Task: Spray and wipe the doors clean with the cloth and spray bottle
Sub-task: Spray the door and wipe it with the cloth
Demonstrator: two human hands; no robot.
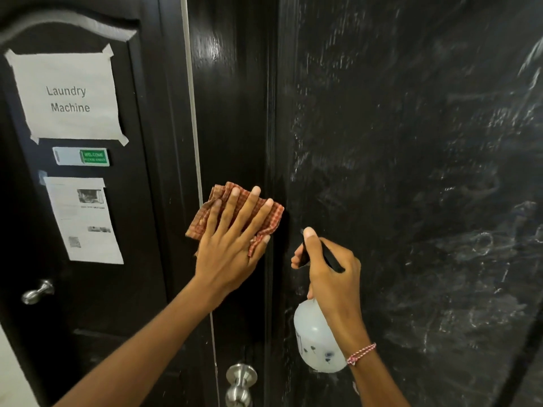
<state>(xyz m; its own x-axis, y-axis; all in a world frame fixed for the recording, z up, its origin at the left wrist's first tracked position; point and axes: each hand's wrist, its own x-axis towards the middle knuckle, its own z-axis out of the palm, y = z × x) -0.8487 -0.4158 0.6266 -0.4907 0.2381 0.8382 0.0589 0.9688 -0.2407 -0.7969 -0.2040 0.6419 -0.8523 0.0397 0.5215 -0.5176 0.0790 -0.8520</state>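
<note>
My left hand [232,248] lies flat with straight fingers and presses the checked cloth [196,227] on the black door [232,113]. My right hand [332,274] is closed around the head of the spray bottle [316,339], just beside the cloth. A metal knob [239,380] sits below. At left, a second door [141,201] carries a "Laundry Machine" paper [70,95] and a printed sheet [85,221]. The right panel [411,171] shows white streaks.
</note>
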